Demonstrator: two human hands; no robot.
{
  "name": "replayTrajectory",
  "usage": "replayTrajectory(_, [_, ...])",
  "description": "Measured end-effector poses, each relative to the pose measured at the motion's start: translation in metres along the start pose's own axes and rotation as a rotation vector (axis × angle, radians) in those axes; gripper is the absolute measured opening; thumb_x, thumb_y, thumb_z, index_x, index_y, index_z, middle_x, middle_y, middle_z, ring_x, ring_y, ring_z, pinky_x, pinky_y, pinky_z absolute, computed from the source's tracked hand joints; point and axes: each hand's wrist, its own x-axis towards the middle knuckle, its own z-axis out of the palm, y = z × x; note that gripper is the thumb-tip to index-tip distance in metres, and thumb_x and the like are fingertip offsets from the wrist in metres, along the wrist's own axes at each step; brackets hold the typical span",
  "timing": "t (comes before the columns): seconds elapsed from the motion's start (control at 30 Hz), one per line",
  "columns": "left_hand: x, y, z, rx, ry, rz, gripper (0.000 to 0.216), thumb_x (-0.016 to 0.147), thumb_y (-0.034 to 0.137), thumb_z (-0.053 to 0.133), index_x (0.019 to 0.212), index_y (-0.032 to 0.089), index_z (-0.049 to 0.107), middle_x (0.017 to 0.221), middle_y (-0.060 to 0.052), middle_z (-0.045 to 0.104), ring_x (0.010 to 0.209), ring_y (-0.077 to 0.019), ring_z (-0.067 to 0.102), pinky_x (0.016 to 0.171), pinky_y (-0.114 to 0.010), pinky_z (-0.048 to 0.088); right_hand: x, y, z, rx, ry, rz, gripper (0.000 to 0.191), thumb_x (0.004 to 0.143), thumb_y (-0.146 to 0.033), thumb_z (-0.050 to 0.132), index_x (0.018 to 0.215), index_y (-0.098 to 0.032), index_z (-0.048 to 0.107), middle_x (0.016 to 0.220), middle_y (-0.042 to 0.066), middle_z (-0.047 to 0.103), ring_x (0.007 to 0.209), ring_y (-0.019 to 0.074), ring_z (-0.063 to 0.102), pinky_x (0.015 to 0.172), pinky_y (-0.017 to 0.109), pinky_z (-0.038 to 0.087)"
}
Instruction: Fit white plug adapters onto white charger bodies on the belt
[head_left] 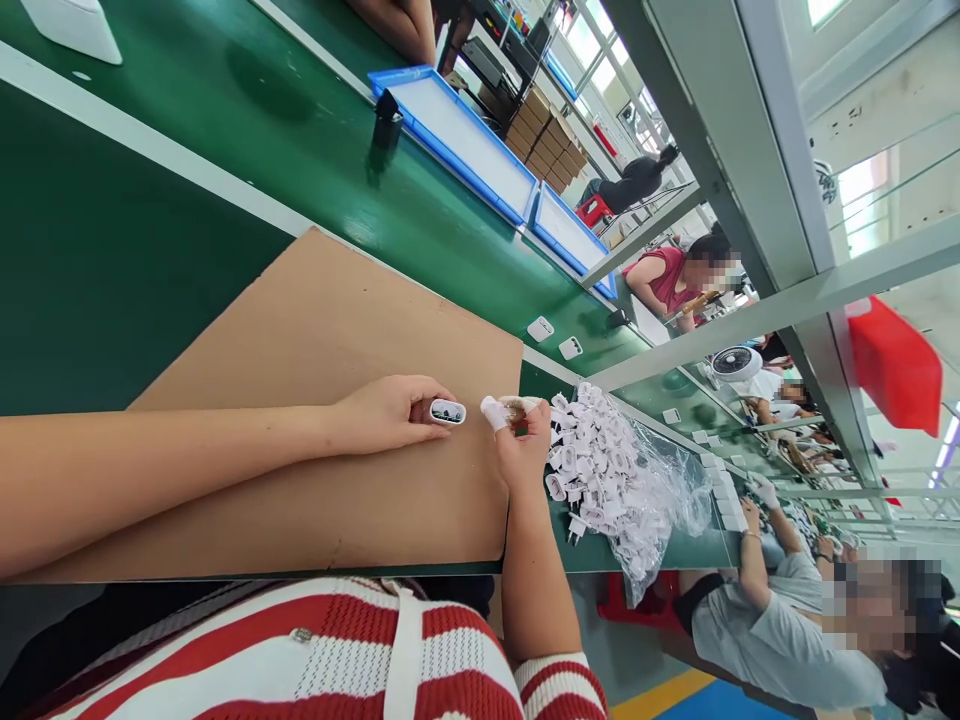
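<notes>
My left hand (390, 412) lies on a brown cardboard sheet (330, 330), its fingers closed on a small white charger shell (448, 411) whose dark open side faces up. My right hand (521, 445) is just beside it, with white finger cots on the fingertips. It pinches a small pale part (514, 404) that is too small to name. The two hands are a few centimetres apart near the cardboard's edge. Beyond my right hand, a heap of white plug parts (600, 470) lies on a clear plastic bag (667, 500).
The cardboard rests on a green conveyor bench (112, 260). On the belt lie two loose white shells (540, 328), blue trays (457, 130), a black object (387, 108) and stacked cartons (544, 135). Other people work further along, one close by in grey (780, 620).
</notes>
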Motion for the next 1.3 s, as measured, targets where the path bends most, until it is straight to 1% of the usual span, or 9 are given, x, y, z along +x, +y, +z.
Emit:
replayTrajectory(0.03, [0.000,0.000,0.000,0.000,0.006,0.005,0.057,0.079,0.064,0.069,0.117,0.022,0.072,0.089,-0.003,0.071,0.074,-0.0196,0.064,0.066,-0.029,0.049,0.000,0.002,-0.001,-0.067,-0.031,-0.031,0.020,0.083,-0.040,0.078,0.089,-0.022,0.074,0.099,0.004,0.067,0.085,0.0157,0.064,0.076,0.029,0.055])
replayTrajectory(0.13, [0.001,0.000,-0.001,0.023,0.032,0.023,0.054,0.080,0.065,0.067,0.111,0.021,0.074,0.085,-0.004,0.068,0.076,-0.0203,0.062,0.066,-0.029,0.047,0.000,0.006,-0.001,-0.179,-0.206,-0.062,0.012,0.087,-0.030,0.071,0.094,-0.023,0.078,0.094,0.004,0.068,0.092,0.0186,0.065,0.082,0.031,0.055])
replayTrajectory(0.17, [0.001,0.000,-0.002,0.031,0.038,0.028,0.053,0.081,0.065,0.066,0.108,0.020,0.075,0.084,-0.004,0.068,0.076,-0.0205,0.062,0.066,-0.029,0.047,0.000,0.005,0.000,-0.180,-0.226,-0.065,0.013,0.088,-0.028,0.069,0.097,-0.023,0.079,0.094,0.005,0.069,0.093,0.0192,0.066,0.085,0.032,0.056])
replayTrajectory(0.3, [0.002,0.001,-0.004,0.051,0.011,0.051,0.050,0.083,0.065,0.062,0.102,0.020,0.074,0.090,-0.005,0.069,0.076,-0.0198,0.061,0.067,-0.029,0.046,-0.003,-0.009,0.003,-0.122,-0.144,-0.138,0.019,0.092,-0.024,0.065,0.105,-0.025,0.079,0.103,0.006,0.070,0.098,0.0198,0.068,0.093,0.035,0.056])
replayTrajectory(0.43, [0.002,0.002,-0.005,0.104,0.009,0.059,0.047,0.083,0.064,0.059,0.087,0.018,0.068,0.086,-0.006,0.067,0.076,-0.0208,0.061,0.067,-0.030,0.044,-0.005,-0.026,0.009,-0.235,-0.286,-0.317,0.028,0.092,-0.015,0.062,0.112,-0.026,0.079,0.104,0.006,0.072,0.103,0.0214,0.068,0.093,0.035,0.055])
replayTrajectory(0.53, [0.001,0.003,-0.006,0.124,0.014,0.070,0.043,0.083,0.061,0.058,0.079,0.018,0.062,0.085,-0.007,0.065,0.075,-0.0213,0.060,0.067,-0.031,0.043,-0.003,-0.028,0.014,-0.310,-0.340,-0.401,0.031,0.091,-0.011,0.060,0.113,-0.023,0.078,0.101,0.007,0.072,0.101,0.0225,0.066,0.090,0.035,0.054])
replayTrajectory(0.87, [0.003,0.002,-0.007,0.098,0.033,0.093,0.037,0.081,0.055,0.061,0.071,0.019,0.058,0.082,-0.007,0.061,0.072,-0.0212,0.058,0.065,-0.032,0.040,0.002,-0.028,0.016,-0.517,-0.397,-0.532,0.032,0.089,-0.005,0.057,0.113,-0.020,0.074,0.102,0.010,0.067,0.100,0.0251,0.060,0.087,0.036,0.051])
replayTrajectory(1.07, [0.004,0.000,-0.007,0.100,0.044,0.100,0.038,0.082,0.055,0.062,0.071,0.019,0.059,0.082,-0.007,0.062,0.072,-0.0210,0.058,0.065,-0.032,0.039,0.005,-0.033,0.015,-0.568,-0.422,-0.570,0.031,0.086,-0.002,0.056,0.105,-0.020,0.073,0.097,0.008,0.063,0.095,0.0240,0.058,0.083,0.035,0.049])
replayTrajectory(1.3, [0.006,0.000,-0.007,0.096,0.030,0.094,0.037,0.082,0.054,0.063,0.071,0.019,0.059,0.082,-0.007,0.062,0.072,-0.0208,0.058,0.064,-0.031,0.039,0.004,-0.030,0.014,-0.583,-0.399,-0.603,0.031,0.089,-0.004,0.054,0.107,-0.021,0.073,0.096,0.007,0.063,0.093,0.0227,0.058,0.081,0.034,0.049])
